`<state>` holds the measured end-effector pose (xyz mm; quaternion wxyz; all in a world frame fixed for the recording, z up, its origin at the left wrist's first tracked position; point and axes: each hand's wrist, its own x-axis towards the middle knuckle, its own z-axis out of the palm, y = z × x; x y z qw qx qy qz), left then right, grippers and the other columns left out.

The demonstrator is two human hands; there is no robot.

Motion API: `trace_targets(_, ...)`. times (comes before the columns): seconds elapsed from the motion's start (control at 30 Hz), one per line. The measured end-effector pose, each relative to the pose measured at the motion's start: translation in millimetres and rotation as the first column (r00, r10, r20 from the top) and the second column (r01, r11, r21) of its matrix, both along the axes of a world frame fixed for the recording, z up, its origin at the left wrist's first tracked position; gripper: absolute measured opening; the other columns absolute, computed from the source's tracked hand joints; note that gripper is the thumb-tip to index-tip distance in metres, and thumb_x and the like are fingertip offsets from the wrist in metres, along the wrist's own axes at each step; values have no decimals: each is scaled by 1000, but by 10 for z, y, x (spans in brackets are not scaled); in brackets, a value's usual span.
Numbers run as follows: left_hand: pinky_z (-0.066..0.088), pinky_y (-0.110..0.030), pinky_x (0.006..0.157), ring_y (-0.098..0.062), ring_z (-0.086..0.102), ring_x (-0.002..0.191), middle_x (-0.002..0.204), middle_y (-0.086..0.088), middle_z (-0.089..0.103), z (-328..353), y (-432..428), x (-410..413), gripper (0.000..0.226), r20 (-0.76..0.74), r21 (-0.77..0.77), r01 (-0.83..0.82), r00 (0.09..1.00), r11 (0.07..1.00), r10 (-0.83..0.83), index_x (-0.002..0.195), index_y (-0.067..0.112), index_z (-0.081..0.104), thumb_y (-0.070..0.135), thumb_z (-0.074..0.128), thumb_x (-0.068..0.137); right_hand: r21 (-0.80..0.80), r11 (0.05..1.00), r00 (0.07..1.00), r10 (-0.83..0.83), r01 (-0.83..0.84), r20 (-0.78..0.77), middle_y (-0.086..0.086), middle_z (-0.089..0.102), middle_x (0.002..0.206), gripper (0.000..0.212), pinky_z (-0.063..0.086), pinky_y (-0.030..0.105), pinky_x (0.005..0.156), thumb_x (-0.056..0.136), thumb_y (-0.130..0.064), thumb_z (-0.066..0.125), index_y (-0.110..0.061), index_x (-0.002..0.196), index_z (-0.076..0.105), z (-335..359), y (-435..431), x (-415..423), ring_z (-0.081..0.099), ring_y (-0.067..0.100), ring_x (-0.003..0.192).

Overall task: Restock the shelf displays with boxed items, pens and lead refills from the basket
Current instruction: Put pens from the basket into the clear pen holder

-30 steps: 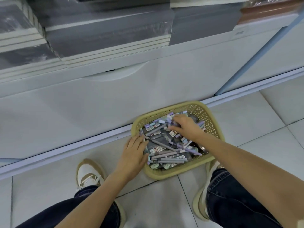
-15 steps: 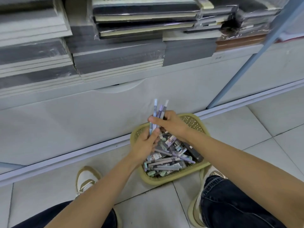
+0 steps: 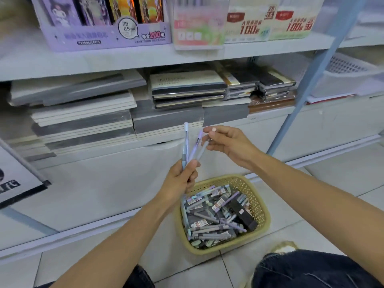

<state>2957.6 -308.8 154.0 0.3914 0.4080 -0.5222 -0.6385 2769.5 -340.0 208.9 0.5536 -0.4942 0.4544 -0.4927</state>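
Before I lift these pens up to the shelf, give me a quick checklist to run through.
1. Grip of left hand on the lower ends of the pens: ok.
2. Pinch of right hand on one pen's top: ok.
3. Bundle even: not ok, the tops fan apart.
4. The basket out of the arms' way: ok, it sits on the floor below.
5. Free slot in the shelf displays: cannot tell.

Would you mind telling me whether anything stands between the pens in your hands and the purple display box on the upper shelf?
Nothing visible does. The left hand holds the pens in open air below the purple display box; the right hand pinches one tip.
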Motion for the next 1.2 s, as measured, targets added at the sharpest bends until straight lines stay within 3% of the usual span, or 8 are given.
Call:
trace_targets(0.17, 29, -16, 42, -6, 34, 45, 60, 11, 49, 632, -21, -3, 25, -18, -145, 26, 999, 989, -29, 101, 13, 58, 35, 48, 100, -161, 983, 991, -100, 86, -83, 6, 69, 78, 9, 56, 20, 63, 92, -13, 63, -6, 88, 66, 726, 41, -40, 66, 11, 65)
trace_targets(0.3, 29, -15, 41, -5, 32, 43, 59, 11, 49, 1170, -61, -31, 23, -17, -281, 36, 999, 959, -43, 98, 13, 56, 33, 46, 101, -279, 958, 997, -74, 66, -17, 4, 72, 78, 17, 56, 20, 64, 93, -17, 60, -2, 98, 67, 1286, 67, -59, 69, 13, 68)
trace_targets(0.57, 28, -15, 38, -6, 33, 41, 62, 6, 54, 2027, -197, -87, 26, -51, -360, 64, 995, 931, -88, 95, 15, 60, 37, 46, 101, -425, 902, 997, -53, 75, 63, 8, 74, 91, 13, 57, 23, 67, 94, -13, 59, -3, 103, 61, 2103, 2, -118, 71, 17, 78)
trace_targets(0.73, 27, -17, 38, -7, 32, 39, 59, 7, 59, 2458, -369, -12, 33, -49, -492, -136, 990, 860, 129, 98, 5, 58, 34, 45, 102, -523, 829, 979, -134, 196, 155, 12, 73, 89, 8, 58, 24, 69, 94, -9, 59, -3, 100, 61, 2637, -157, -185, 71, 21, 81)
trace_targets(0.8, 25, -19, 39, -10, 31, 41, 67, -5, 54, 2624, -488, 59, 37, -86, -517, -213, 976, 829, 198, 107, -4, 56, 30, 43, 102, -579, 776, 968, -194, 251, 160, 13, 72, 88, 7, 58, 26, 72, 95, -7, 58, -3, 100, 58, 2868, -288, -201, 71, 22, 80)
trace_targets(0.93, 29, -18, 41, -8, 33, 43, 66, 3, 52, 2882, -734, 173, 28, -107, -533, -252, 967, 808, 231, 109, 7, 59, 28, 42, 103, -659, 709, 941, -338, 251, -5, 20, 71, 94, 15, 60, 30, 76, 96, -5, 56, 4, 108, 57, 3128, -611, -122, 72, 27, 86)
trace_targets(1.03, 32, -16, 41, -6, 36, 42, 64, 7, 53, 2926, -896, 225, 24, -117, -555, -228, 974, 800, 196, 109, 18, 61, 27, 40, 104, -637, 740, 924, -366, 218, -109, 26, 67, 99, 20, 61, 30, 74, 95, -3, 56, 8, 112, 56, 3107, -847, 4, 71, 31, 91)
trace_targets(1.2, 33, -15, 39, -7, 36, 41, 65, 7, 54, 2850, -1122, 255, 24, -129, -572, -235, 972, 786, 196, 109, 11, 63, 23, 43, 103, -609, 783, 874, -378, 126, -306, 27, 67, 99, 19, 60, 40, 78, 94, -4, 58, 7, 109, 57, 2937, -1144, 118, 70, 35, 87)
